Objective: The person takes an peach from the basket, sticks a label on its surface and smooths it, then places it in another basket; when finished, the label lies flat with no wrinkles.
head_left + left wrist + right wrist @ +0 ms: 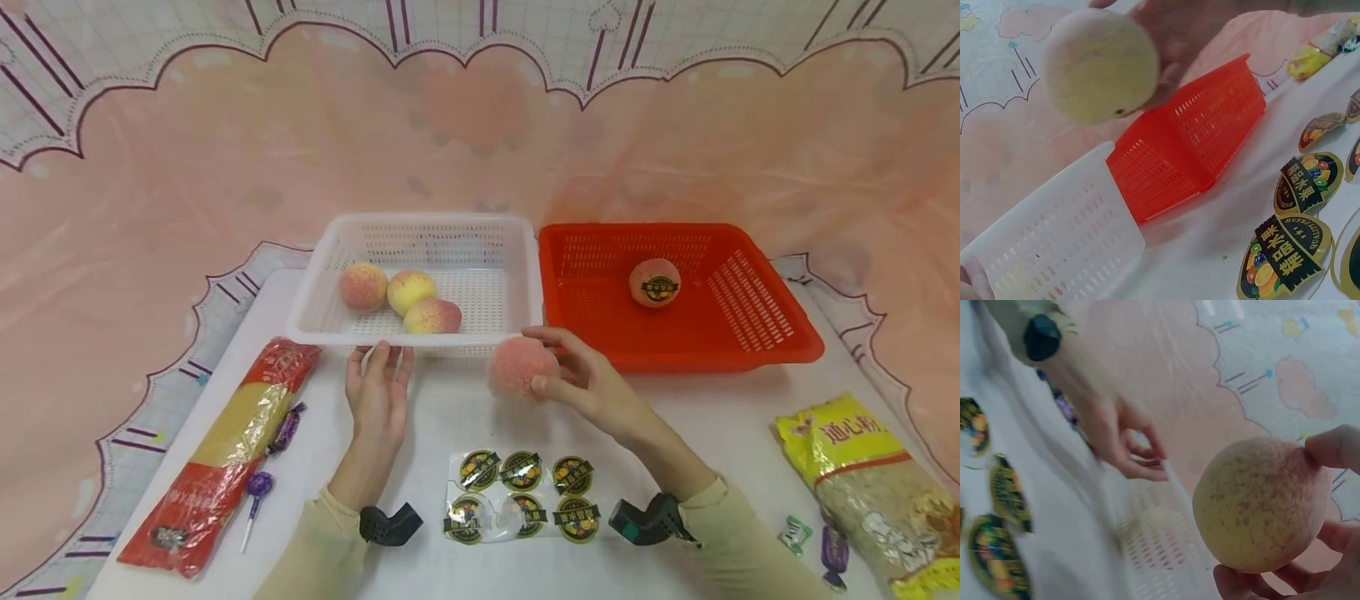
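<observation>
My right hand (600, 383) grips a peach (522, 367) between thumb and fingers, just in front of the white basket's near right corner. Pinkish from above, the peach (1263, 503) is yellow with red speckles in the right wrist view. At the front rim of the white basket (427, 340), my left hand (378, 400) pinches the edge with its fingertips. Several peaches (412, 292) lie inside that basket. To its right stands a red basket (600, 333), holding one peach (655, 282) with a black and gold sticker on it.
A clear sheet of round fruit stickers (521, 496) lies between my forearms. On the left are a long red and yellow packet (225, 450), a purple wrapped candy (287, 427) and a lollipop (259, 485). A yellow bag (873, 492) and small candies (834, 552) lie right.
</observation>
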`<state>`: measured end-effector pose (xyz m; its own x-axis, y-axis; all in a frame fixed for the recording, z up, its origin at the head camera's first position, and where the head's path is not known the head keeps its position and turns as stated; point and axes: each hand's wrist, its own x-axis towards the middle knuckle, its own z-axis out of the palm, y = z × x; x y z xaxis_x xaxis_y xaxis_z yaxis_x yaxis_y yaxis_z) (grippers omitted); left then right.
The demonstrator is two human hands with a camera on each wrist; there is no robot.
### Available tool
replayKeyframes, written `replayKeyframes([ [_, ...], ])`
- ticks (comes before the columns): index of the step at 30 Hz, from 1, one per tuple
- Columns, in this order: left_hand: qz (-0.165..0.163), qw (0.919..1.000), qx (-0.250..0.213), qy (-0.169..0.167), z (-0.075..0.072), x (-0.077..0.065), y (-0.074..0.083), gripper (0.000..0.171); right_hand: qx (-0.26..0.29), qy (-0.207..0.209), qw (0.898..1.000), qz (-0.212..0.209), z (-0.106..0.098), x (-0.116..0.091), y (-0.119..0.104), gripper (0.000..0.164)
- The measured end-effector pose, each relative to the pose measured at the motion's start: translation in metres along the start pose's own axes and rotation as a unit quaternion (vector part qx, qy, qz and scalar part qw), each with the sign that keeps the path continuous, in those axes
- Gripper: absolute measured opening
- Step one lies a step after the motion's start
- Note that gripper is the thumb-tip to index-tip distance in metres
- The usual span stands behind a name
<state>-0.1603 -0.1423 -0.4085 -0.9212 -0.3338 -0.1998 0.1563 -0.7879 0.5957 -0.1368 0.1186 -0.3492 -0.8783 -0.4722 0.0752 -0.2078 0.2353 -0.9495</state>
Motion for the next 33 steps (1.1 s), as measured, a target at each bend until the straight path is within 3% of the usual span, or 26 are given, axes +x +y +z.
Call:
replayKeyframes([
  [3,0.002,1.0,0.004,-0.002,0.0,0.001,-0.001,0.022,0.0,-0.008,1.0,0.017,0.007,-0.013,0.015,0.049],
  [9,-0.008,0.9999,0.006,-0.011,-0.004,0.002,-0.002,0.02,-0.025,0.01,0.995,0.094,0.013,-0.017,0.049,0.053],
  [12,-0.037,0.9989,0.01,-0.026,-0.007,0.002,-0.004,0.012,-0.031,0.016,0.993,0.11,0.014,-0.016,0.051,0.057],
  [15,-0.089,0.9905,0.067,-0.081,-0.012,0.002,-0.008,0.007,-0.047,0.018,0.991,0.126,0.014,-0.014,0.05,0.059],
  [17,-0.121,0.9697,0.157,-0.143,-0.017,0.002,-0.014,0.012,-0.057,0.019,0.988,0.14,0.013,-0.014,0.051,0.061],
  [18,-0.133,0.951,0.213,-0.18,-0.019,0.002,-0.017,0.016,-0.062,0.018,0.987,0.144,0.013,-0.013,0.056,0.063],
  [19,-0.139,0.9254,0.274,-0.222,-0.022,0.003,-0.02,0.022,-0.066,0.017,0.986,0.149,0.011,-0.013,0.062,0.066],
  [21,-0.135,0.861,0.381,-0.309,-0.027,0.003,-0.027,0.03,-0.069,0.011,0.986,0.153,0.008,-0.013,0.069,0.072],
  [23,-0.125,0.8024,0.445,-0.377,-0.032,0.004,-0.032,0.032,-0.075,-0.004,0.986,0.15,0.004,-0.016,0.071,0.077],
  [24,-0.12,0.7797,0.465,-0.401,-0.034,0.004,-0.034,0.031,-0.086,-0.011,0.985,0.149,0.001,-0.017,0.07,0.078],
  [25,-0.113,0.7631,0.479,-0.418,-0.035,0.004,-0.036,0.03,-0.1,-0.018,0.984,0.149,-0.002,-0.02,0.069,0.079],
  [26,-0.108,0.7532,0.489,-0.427,-0.036,0.004,-0.037,0.028,-0.112,-0.027,0.982,0.147,-0.006,-0.023,0.067,0.078],
  [27,-0.106,0.7495,0.493,-0.428,-0.036,0.003,-0.037,0.026,-0.128,-0.036,0.98,0.145,-0.01,-0.026,0.066,0.076],
  [30,-0.098,0.7477,0.502,-0.423,-0.034,0.0,-0.037,0.022,-0.205,-0.069,0.968,0.128,-0.02,-0.037,0.059,0.062],
  [33,-0.092,0.7426,0.513,-0.421,-0.027,-0.006,-0.033,0.02,-0.255,-0.13,0.952,0.111,-0.024,-0.046,0.052,0.048],
])
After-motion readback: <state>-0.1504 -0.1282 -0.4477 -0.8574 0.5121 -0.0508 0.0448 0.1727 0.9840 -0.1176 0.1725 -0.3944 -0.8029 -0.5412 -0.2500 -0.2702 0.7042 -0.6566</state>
